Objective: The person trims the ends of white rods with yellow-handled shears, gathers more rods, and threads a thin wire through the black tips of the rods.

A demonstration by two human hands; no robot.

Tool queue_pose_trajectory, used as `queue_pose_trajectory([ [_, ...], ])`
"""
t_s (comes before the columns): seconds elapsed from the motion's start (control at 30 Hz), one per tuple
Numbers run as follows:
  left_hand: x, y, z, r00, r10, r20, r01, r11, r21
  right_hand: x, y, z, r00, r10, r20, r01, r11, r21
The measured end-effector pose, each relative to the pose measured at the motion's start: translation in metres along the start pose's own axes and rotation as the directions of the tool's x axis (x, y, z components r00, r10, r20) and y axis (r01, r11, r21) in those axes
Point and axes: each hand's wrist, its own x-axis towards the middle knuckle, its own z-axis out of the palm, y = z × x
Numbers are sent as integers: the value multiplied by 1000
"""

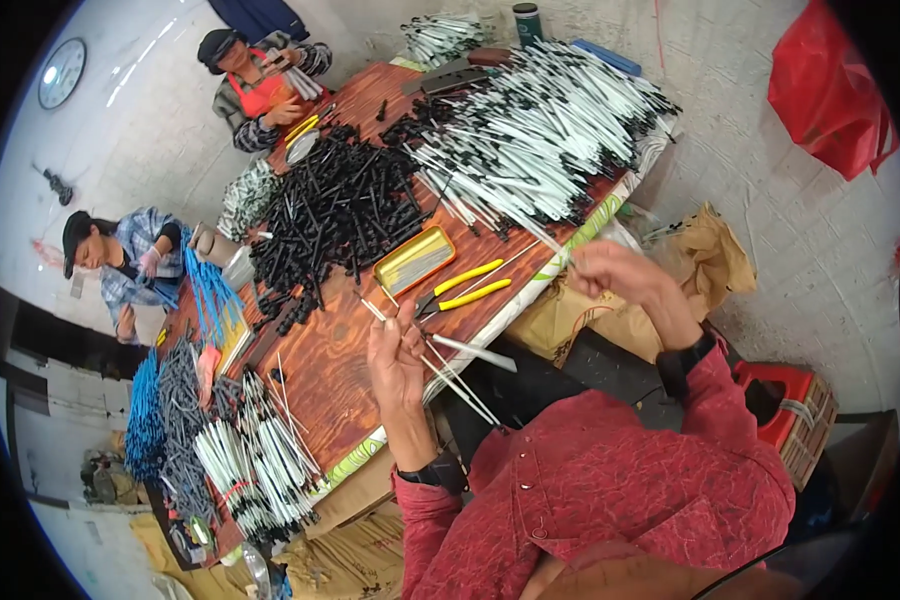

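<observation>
While your left hand [398, 345] grips several white rods [475, 351] at the bench's [330, 372] near edge, your right hand [610, 272] pinches another rod [542, 237] farther right along that edge.

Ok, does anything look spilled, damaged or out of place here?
Nothing clearly damaged or spilled stands out. The pile of white rods is merely untidy, rods pointing various ways; yellow-handled pliers lie open near the table edge.
</observation>
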Motion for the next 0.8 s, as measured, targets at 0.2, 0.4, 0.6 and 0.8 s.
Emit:
queue_pose_trajectory([
  [0.2, 4, -1, 18, 998, 48, 33, -48, 998, -28, -28, 33, 38, 973, 100, 210, -104, 995, 4],
  [0.4, 16, -7, 18, 990, 138, 22, -134, 983, -123, -25, 41, 66, 983, -56, 176, 95, 971, -221],
  [0.6, 17, -3, 24, 976, 217, -14, -217, 967, -130, -21, 44, 73, 983, -44, 176, 95, 951, -295],
  [0.8, 18, -2, 16, 986, 163, 28, -158, 978, -135, -20, 57, 77, 988, 24, 152, 16, 965, -260],
])
